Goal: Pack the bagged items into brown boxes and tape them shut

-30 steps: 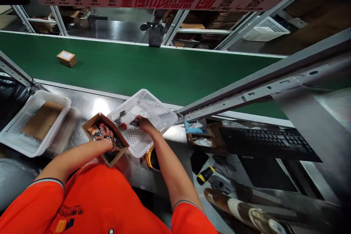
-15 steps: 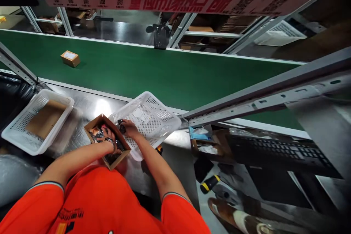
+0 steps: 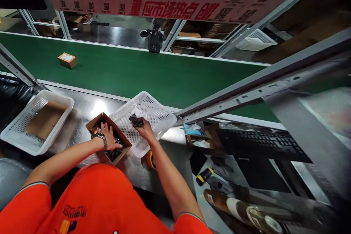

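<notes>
My left hand (image 3: 109, 138), with a bracelet at the wrist, lies with fingers spread over the opening of a small cardboard box (image 3: 120, 157). Dark, shiny items fill the box under the palm; their kind is hard to make out. My right hand (image 3: 144, 128) is closed on a small dark packet (image 3: 136, 120), held above a white perforated plastic basket (image 3: 165, 126). A white paper slip lies in that basket, partly behind the packet. The box stands on the metal table, against the basket's left side.
Another white basket (image 3: 60, 128) at left holds a flat cardboard piece (image 3: 46, 120). A closed carton (image 3: 67, 60) sits on the green conveyor belt (image 3: 123, 69). A roll of tape (image 3: 150, 160) is beside my right forearm. A keyboard (image 3: 263, 144) and a black-and-yellow object (image 3: 204, 176) are at right.
My right hand has moved from the box's edge up and right over the basket, with the dark packet in it. My left hand has risen and now lies flat on the box's contents.
</notes>
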Tool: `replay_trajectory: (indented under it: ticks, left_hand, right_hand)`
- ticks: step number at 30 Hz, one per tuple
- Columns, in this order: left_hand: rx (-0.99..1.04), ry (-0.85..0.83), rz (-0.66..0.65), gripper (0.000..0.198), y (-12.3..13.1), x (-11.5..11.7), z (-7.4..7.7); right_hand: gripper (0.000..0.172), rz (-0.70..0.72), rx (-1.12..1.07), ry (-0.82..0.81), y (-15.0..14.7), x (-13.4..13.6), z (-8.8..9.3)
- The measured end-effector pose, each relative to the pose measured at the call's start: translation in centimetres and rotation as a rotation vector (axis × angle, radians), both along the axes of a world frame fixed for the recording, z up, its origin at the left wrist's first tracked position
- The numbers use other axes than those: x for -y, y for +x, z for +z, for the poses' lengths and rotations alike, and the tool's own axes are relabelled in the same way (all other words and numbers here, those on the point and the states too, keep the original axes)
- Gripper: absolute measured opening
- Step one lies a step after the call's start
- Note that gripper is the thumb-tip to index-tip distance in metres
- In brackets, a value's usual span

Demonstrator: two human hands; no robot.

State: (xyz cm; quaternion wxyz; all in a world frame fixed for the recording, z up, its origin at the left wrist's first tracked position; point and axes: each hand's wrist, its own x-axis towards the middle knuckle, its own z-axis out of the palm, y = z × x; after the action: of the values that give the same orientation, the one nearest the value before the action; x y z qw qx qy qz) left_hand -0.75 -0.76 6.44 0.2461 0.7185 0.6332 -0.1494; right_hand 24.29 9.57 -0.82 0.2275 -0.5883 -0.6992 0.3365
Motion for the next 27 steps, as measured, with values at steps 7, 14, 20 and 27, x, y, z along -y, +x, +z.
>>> replay_trajectory:
  ticks: [7, 14, 20, 27]
  left_hand:
    - [0.276, 0.389, 0.010, 0.047, -7.9, 2.2, 3.8]
    - [0.265, 0.602, 0.235, 0.070, -13.5, 0.4, 2.1]
    - [0.207, 0.302, 0.173, 0.068, -12.8, 1.4, 1.9]
    - [0.184, 0.233, -0.058, 0.072, -11.7, 4.8, 2.8]
  right_hand:
    - [0.042, 0.339, -0.258, 0.012, -5.3, 6.5, 7.7]
    - [0.115, 0.538, 0.266, 0.059, -16.1, 8.2, 7.6]
    - [0.084, 0.568, 0.283, 0.245, -14.5, 8.5, 6.4]
    - [0.063, 0.718, 0.426, 0.180, -14.6, 10.4, 3.1]
